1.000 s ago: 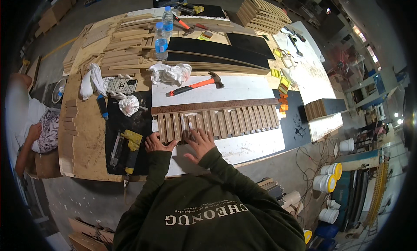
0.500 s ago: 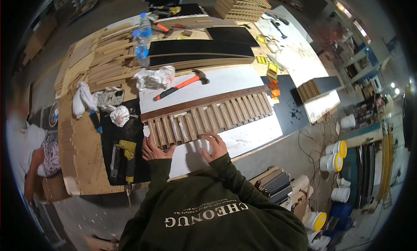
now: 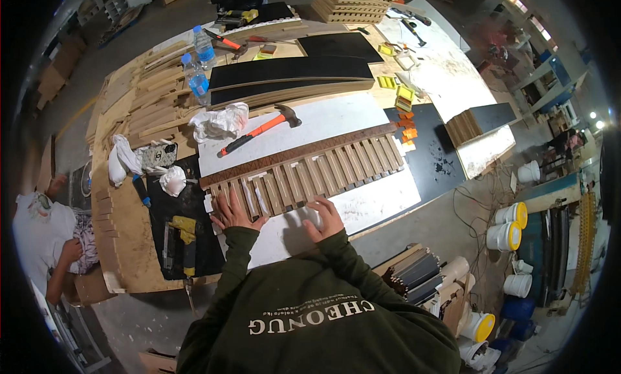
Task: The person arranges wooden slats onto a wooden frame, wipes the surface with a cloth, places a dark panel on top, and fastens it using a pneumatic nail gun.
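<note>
A slatted wooden rack (image 3: 304,180) with a dark brown strip along its far edge lies on a white board (image 3: 362,212) in front of me. My left hand (image 3: 234,212) rests on the rack's left end, fingers spread over the slats. By the near edge, my right hand (image 3: 325,220) has its fingertips at the slat ends and its thumb apart; it grips nothing that I can see. White strips lie between slats beside the left fingers. Beyond the rack, an orange-and-black hammer (image 3: 259,129) lies beside crumpled white tissue (image 3: 220,122).
On the left are a patterned phone (image 3: 159,156) and a nail gun (image 3: 189,251) with a hose. Black boards (image 3: 291,75), water bottles (image 3: 196,78) and loose wood strips (image 3: 152,96) lie farther back. Orange pieces (image 3: 407,131) sit to the right. Another person (image 3: 55,238) is at far left.
My left hand has moved from the rack's near left corner up onto its slats. My right hand has shifted slightly to the right. The whole view has turned slightly.
</note>
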`<act>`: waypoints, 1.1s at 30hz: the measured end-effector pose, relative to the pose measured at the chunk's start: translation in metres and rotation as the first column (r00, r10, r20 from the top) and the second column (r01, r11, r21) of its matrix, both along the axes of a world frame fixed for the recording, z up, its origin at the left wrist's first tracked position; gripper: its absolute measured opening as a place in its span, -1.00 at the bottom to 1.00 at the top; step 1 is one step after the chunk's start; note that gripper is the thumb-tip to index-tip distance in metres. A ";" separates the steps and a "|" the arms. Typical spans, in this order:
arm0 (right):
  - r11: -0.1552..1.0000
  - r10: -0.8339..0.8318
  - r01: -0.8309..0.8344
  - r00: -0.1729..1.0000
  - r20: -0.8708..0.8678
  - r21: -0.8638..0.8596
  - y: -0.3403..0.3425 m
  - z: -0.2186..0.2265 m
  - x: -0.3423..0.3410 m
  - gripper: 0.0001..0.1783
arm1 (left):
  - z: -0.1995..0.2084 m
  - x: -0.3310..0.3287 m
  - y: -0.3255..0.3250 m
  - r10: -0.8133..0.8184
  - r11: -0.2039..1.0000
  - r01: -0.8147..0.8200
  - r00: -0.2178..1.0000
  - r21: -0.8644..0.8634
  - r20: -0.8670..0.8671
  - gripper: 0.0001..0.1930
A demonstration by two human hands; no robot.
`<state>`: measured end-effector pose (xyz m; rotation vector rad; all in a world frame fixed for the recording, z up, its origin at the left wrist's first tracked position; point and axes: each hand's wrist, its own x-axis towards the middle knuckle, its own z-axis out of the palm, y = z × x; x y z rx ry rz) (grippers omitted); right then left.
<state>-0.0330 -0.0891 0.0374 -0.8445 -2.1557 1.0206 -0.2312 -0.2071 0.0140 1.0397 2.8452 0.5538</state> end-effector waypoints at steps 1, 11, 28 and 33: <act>1.000 0.007 -0.007 1.000 -0.021 0.011 0.005 0.000 0.002 -0.57 | 0.003 0.000 0.002 0.035 0.998 -0.032 0.998 -0.051 0.056 0.21; 0.999 0.046 -0.048 0.996 -0.082 -0.022 0.033 0.002 0.018 -0.56 | 0.024 -0.010 0.036 0.206 0.938 -0.150 0.966 -0.311 0.154 0.38; 0.997 0.039 -0.047 0.993 -0.112 -0.066 0.024 -0.007 0.034 -0.57 | 0.021 -0.005 0.057 0.041 0.969 0.001 0.986 -0.248 0.164 0.41; 0.998 0.066 -0.067 0.994 -0.085 -0.008 0.029 -0.005 0.024 -0.54 | 0.028 -0.004 0.057 0.021 0.946 0.027 0.989 -0.323 0.144 0.43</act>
